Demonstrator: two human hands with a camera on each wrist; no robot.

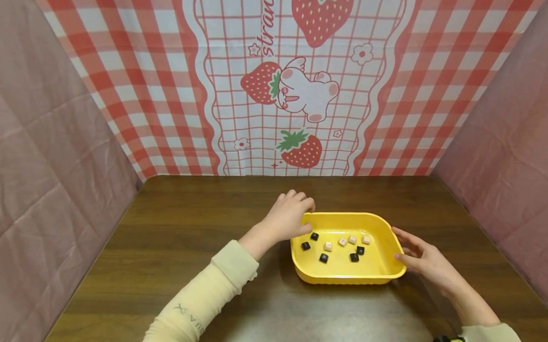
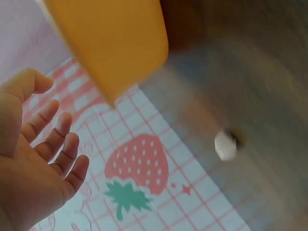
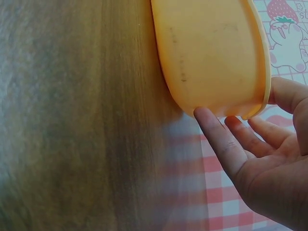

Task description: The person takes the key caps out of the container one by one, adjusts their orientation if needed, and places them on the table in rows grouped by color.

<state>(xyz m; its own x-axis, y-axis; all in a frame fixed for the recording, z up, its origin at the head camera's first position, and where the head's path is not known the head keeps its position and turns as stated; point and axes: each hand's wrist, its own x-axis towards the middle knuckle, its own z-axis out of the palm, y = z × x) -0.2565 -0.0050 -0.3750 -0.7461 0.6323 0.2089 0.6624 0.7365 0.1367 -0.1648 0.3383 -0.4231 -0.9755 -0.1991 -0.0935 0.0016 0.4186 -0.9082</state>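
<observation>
A yellow plastic tray (image 1: 350,278) stands on the table with several black keycaps (image 1: 324,258) and several pale pink keycaps (image 1: 328,246) spread over its floor. Over the tray's left end hovers my left hand (image 1: 288,215), fingers loosely bent; in the left wrist view they hold nothing, with a gap to the yellow wall (image 2: 115,43). My right hand (image 1: 429,266) grips the tray's right end, thumb at the rim and the other fingers along the outside wall. From the right wrist, the fingers (image 3: 226,149) reach the lower corner of the tray wall (image 3: 216,53).
The brown wooden table (image 1: 190,234) extends to both sides and in front of the tray. A red-checked cloth with strawberries (image 1: 300,150) hangs behind it, and pink cloths (image 1: 504,148) hang at the sides. A black item (image 1: 443,340) sits by the right cuff.
</observation>
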